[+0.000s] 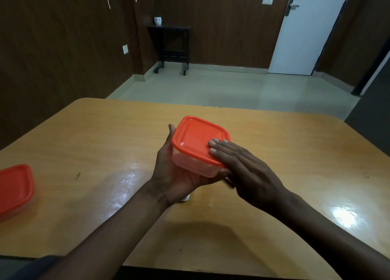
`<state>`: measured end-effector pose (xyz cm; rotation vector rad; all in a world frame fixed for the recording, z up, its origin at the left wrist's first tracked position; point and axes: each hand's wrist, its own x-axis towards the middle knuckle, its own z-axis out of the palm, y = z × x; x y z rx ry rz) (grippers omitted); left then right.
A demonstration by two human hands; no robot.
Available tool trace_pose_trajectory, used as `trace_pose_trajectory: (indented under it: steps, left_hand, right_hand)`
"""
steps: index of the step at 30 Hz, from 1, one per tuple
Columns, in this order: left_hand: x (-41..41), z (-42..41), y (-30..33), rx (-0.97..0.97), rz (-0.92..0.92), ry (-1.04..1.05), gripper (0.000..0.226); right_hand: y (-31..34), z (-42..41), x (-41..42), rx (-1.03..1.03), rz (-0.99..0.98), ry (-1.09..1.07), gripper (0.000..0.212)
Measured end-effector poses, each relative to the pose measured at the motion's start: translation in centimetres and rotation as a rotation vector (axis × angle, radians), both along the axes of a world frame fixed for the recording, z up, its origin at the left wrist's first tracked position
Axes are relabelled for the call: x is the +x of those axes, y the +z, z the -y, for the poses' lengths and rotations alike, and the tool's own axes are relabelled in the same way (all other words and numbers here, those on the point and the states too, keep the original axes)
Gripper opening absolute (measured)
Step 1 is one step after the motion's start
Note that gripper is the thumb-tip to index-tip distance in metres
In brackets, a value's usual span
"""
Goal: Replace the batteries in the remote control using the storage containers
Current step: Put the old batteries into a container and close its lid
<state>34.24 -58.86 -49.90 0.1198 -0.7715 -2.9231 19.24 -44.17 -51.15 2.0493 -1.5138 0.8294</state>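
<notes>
Above the bench (105, 144), we cradle a clear container (190, 163) in our left hand (175, 174), grip wrapped around it, right hand (249, 174) flat on its orange lid (196, 138); second container (14, 189) waits left, no remote clearly visible, swap unjudgeable.

The room is dim, its dark panelled walls (52, 47) soaking up the light. Overhead light glares in white patches on the glossy table (295, 153), strongest at the near right. A soft shadow pools on the tabletop near its front edge. The wide lens bends the door (306, 37) and darkens the corners; edges look slightly soft.
</notes>
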Motion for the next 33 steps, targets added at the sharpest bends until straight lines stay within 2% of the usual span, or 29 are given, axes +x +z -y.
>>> trace_pose_trajectory:
  steps: [6, 10, 15, 20, 22, 25, 30, 31, 33]
  left_hand:
    - [-0.4, -0.7, 0.2, 0.037, 0.001, 0.049, 0.093]
    - [-0.4, -0.9, 0.4, -0.03, 0.023, 0.06, 0.086]
    - [-0.4, -0.9, 0.4, -0.037, 0.042, 0.061, 0.084]
    - [-0.6, -0.9, 0.0, -0.048, 0.097, 0.076, 0.072]
    - [-0.7, -1.1, -0.1, -0.041, 0.119, 0.098, 0.073]
    - [-1.0, -0.6, -0.2, -0.036, 0.108, 0.129, 0.073]
    - [-1.2, 0.5, -0.4, -0.055, 0.153, 0.184, 0.073]
    - [-1.2, 0.5, -0.4, -0.05, 0.158, 0.185, 0.074]
    - [-1.3, 0.3, -0.4, -0.054, 0.175, 0.192, 0.075]
  right_hand:
    - [0.0, 0.3, 0.7, -0.089, 0.117, -0.053, 0.039]
    - [0.6, 0.3, 1.0, -0.132, 0.239, -0.054, 0.038]
    - [1.1, 0.4, 0.9, -0.16, 0.244, -0.071, 0.034]
    - [2.5, 0.4, 0.5, -0.3, 0.338, -0.233, 0.035]
    - [3.3, 0.3, 0.1, -0.339, 0.331, -0.262, 0.036]
    - [2.7, 0.7, -0.3, -0.278, 0.261, -0.193, 0.03]
    - [1.6, 0.9, -1.2, -0.23, 0.038, -0.195, 0.03]
    - [1.7, 1.0, -1.4, -0.253, 0.061, -0.221, 0.029]
    - [2.0, 1.1, -1.7, -0.305, 0.244, -0.294, 0.026]
